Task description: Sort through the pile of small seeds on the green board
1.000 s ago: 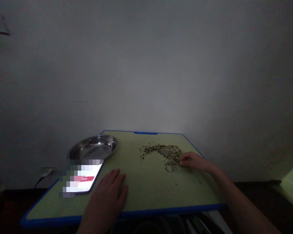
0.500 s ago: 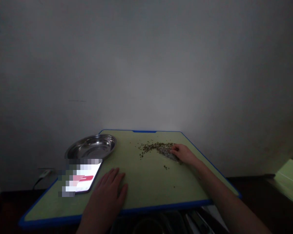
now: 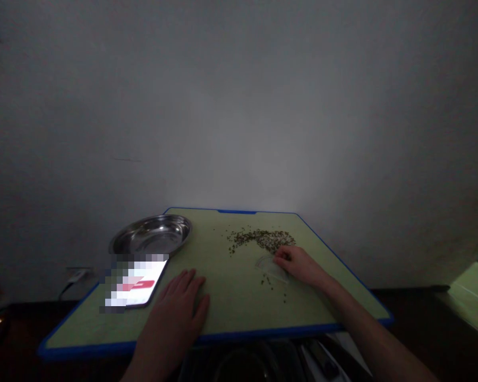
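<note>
My right hand (image 3: 295,261) is closed, its fingertips pinching the edge of a clear, half-round plastic protractor (image 3: 269,267) close to the board. Just beyond it, small dark greenish beans (image 3: 258,237) lie scattered in a long patch, too small to name exactly. A few loose ones lie nearer me, by the protractor's front edge. My left hand (image 3: 179,305) rests palm down with its fingers stretched on the pale green folding table (image 3: 239,302), holding nothing. Beside its fingers lies a lit phone (image 3: 139,284), partly blurred out.
A shiny steel basin (image 3: 151,236) stands at the table's left, behind the phone. Blue trim (image 3: 271,333) edges the tabletop. A grey wall (image 3: 239,116) rises behind. Dark objects sit below the front edge, and a charger (image 3: 76,276) with a cable is at the left.
My right hand has drawn the protractor back towards me, off the bean patch; more beans now show behind it and a few lie in front. My left hand stays flat.
</note>
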Motion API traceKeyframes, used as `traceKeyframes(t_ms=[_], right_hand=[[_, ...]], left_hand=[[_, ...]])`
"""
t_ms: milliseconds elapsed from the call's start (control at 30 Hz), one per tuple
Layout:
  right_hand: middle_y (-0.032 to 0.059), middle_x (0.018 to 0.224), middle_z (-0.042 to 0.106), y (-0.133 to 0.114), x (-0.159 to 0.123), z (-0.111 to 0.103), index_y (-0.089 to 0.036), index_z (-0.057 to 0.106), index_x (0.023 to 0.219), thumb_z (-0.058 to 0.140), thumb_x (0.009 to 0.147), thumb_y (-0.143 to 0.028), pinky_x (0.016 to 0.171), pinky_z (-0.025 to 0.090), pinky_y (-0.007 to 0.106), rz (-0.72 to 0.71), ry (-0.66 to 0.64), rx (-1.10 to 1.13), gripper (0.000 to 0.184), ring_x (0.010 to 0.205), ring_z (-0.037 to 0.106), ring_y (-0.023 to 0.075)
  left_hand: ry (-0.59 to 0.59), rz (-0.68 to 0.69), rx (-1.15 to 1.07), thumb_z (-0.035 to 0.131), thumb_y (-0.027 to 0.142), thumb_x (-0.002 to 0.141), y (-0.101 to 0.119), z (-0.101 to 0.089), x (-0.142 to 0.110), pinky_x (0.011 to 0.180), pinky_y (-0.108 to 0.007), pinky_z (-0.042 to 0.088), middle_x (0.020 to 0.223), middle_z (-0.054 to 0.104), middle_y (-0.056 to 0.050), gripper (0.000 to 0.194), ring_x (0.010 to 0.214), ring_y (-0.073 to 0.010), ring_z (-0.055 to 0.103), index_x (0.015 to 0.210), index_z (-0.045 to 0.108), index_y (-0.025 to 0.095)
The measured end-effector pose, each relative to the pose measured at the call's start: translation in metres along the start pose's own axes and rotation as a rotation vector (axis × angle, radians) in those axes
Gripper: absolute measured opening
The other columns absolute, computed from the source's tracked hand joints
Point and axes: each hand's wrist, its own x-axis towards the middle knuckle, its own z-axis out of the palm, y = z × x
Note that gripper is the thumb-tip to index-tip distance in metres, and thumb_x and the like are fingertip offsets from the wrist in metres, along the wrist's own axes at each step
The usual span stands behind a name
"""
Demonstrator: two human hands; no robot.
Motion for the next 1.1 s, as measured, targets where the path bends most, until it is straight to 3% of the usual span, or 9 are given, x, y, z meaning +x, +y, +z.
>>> traceKeyframes(t_ms=[200,367,600,833,1100], right_hand=[[0.0021,0.068,0.062,0.021,-0.015,-0.014,-0.017,0.06,0.073,0.053,0.081,-0.031,0.059,0.037,0.026,0.021,0.035,-0.02,0.018,0.064,0.054,0.016],[0.0009,0.066,0.059,0.031,-0.038,-0.024,-0.018,0.058,0.071,0.052,0.082,-0.034,0.058,0.037,0.026,0.022,-0.017,0.016,0.02,0.063,0.052,0.0156],[0.0013,0.063,0.058,0.027,-0.064,-0.017,-0.019,0.057,0.067,0.054,0.081,-0.035,0.055,0.036,0.026,0.077,-0.094,0.053,0.021,0.06,0.05,0.015],[0.0017,0.064,0.061,0.009,-0.063,-0.009,-0.019,0.058,0.069,0.055,0.079,-0.034,0.054,0.035,0.026,0.083,-0.11,0.112,0.018,0.06,0.052,0.0155],[0.0014,0.063,0.059,0.036,-0.062,-0.034,-0.019,0.058,0.066,0.054,0.08,-0.036,0.054,0.036,0.026,0.088,-0.111,0.053,0.023,0.06,0.051,0.0155]], left_hand=[[0.008,0.0,-0.01,0.04,0.038,0.085,0.002,-0.001,0.0,0.102,-0.051,0.043,0.13,0.06,-0.013,0.043,0.124,-0.0302,0.053,0.116,0.064,0.019],[0.023,0.001,-0.016,0.04,0.04,0.086,0.0,0.002,-0.001,0.102,-0.051,0.043,0.131,0.06,-0.013,0.043,0.125,-0.0299,0.051,0.116,0.063,0.019],[-0.013,-0.012,-0.015,0.041,0.038,0.085,0.003,0.0,0.001,0.105,-0.052,0.04,0.133,0.058,-0.013,0.044,0.126,-0.0307,0.051,0.118,0.063,0.018],[-0.019,-0.006,0.006,0.04,0.036,0.086,0.004,-0.003,0.0,0.104,-0.052,0.041,0.132,0.058,-0.014,0.044,0.125,-0.0306,0.051,0.119,0.062,0.017],[0.0,-0.002,-0.015,0.038,0.037,0.086,0.004,-0.002,-0.001,0.104,-0.052,0.041,0.131,0.059,-0.014,0.044,0.125,-0.0305,0.051,0.116,0.063,0.018]])
